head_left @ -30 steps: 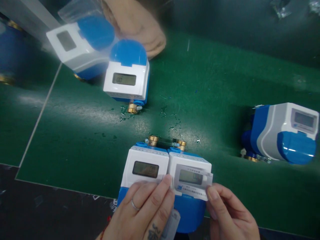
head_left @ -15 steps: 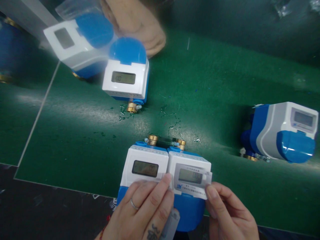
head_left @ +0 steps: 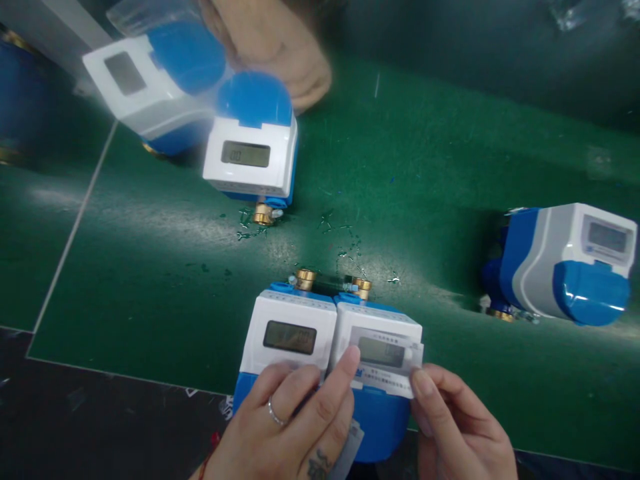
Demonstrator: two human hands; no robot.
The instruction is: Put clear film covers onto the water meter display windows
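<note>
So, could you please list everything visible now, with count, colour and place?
Front meters: 2, white-blue, side by side, bottom centre
Single meter: 1, white-blue, left of upper centre
Blurred meter: 1, white-blue, upper left
Side meter: 1, white-grey-blue, right
Brass fittings: several, golden, on meters
Blurred object: 1, dark blue, left edge
Label: 1, grey, on right front meter
Strip: 1, greyish, bottom centre
Plastic: 1, clear, upper left
Tabletop: 1, green, beneath meters
Small bits: several, clear, middle
Scraps: several, pale, lower left and top right
Co-worker's hand: 1, bare, top centre
Left hand: 1, bare, index finger over label's left edge
Right hand: 1, bare, pinching label's right corner
</note>
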